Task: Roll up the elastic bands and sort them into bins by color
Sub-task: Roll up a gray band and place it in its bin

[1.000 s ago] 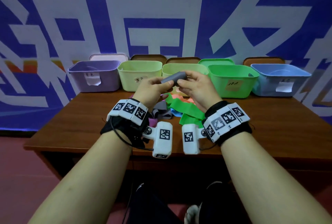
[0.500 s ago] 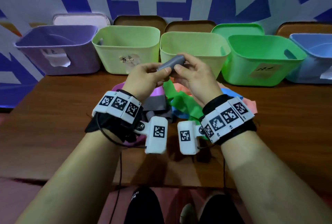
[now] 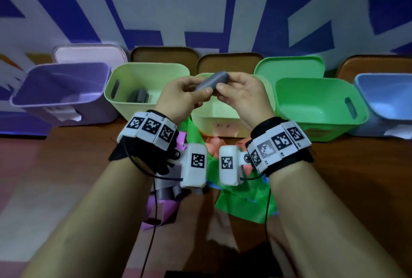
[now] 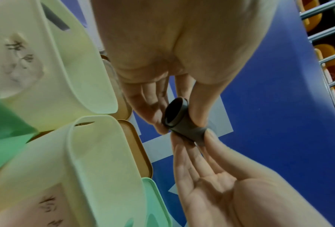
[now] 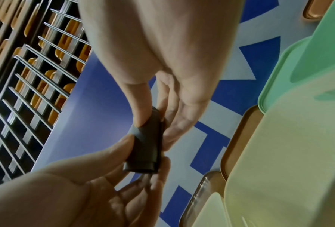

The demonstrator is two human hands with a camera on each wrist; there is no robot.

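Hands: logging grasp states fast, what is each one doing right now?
Left hand: pinches one end of the rolled grey band.
Right hand: pinches the other end of the same roll.

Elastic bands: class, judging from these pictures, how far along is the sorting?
Done: one grey roll already lies in the second bin. In hand: the left hand and right hand pinch another grey roll. Left: loose bands, green, pink, orange and grey, on the table.
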